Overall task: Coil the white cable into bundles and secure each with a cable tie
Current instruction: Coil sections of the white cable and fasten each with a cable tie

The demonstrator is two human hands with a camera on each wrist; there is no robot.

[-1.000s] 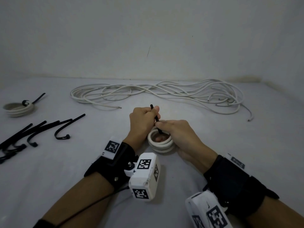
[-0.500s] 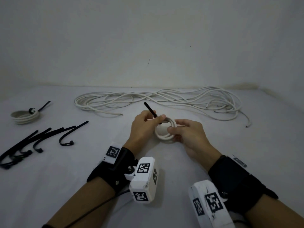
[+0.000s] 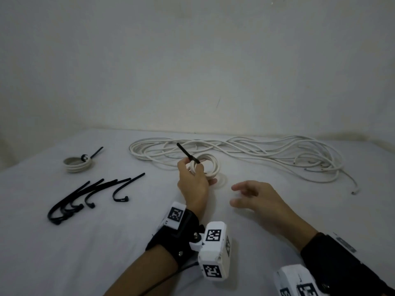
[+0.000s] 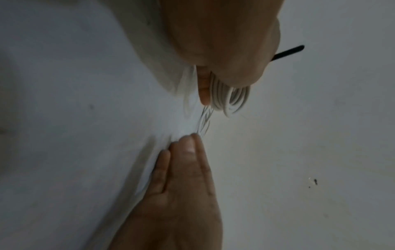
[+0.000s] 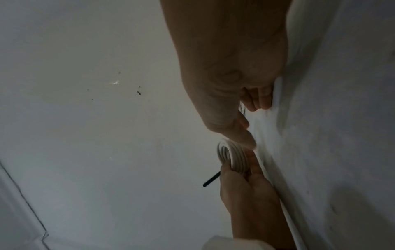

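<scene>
White coiled bundle [image 3: 206, 166] gripped by left hand [image 3: 193, 184]; right hand [image 3: 259, 198] empty.

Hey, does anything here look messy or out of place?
Only the loose cable, sprawled in tangled loops along the far side. The coil in the left hand is tied, its tie tail sticking out untrimmed. Nothing looks damaged.
</scene>
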